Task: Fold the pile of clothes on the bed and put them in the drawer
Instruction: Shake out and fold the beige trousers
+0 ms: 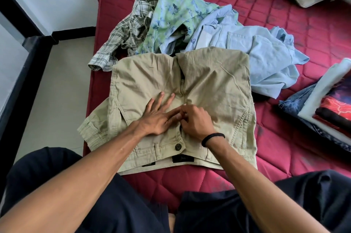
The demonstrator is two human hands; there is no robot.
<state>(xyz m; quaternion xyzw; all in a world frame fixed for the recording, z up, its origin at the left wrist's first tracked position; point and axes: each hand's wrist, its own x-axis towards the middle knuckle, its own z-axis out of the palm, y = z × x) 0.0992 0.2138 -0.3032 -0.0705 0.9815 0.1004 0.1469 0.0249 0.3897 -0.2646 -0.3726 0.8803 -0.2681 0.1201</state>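
Head cam: I'm watching the left hand [155, 117] lying spread flat on the khaki trousers [209, 88] at frame centre w/ the right hand [195, 120] pinching the fly. Soft, limp cotton, prob light; I'd be taking it by the stiff waistband [167, 154], lower centre.

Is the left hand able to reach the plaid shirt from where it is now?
Probably yes. The left hand lies flat on the khaki trousers and holds nothing. The plaid shirt is beyond the trousers on the same side, uncovered at its near edge, with nothing between.
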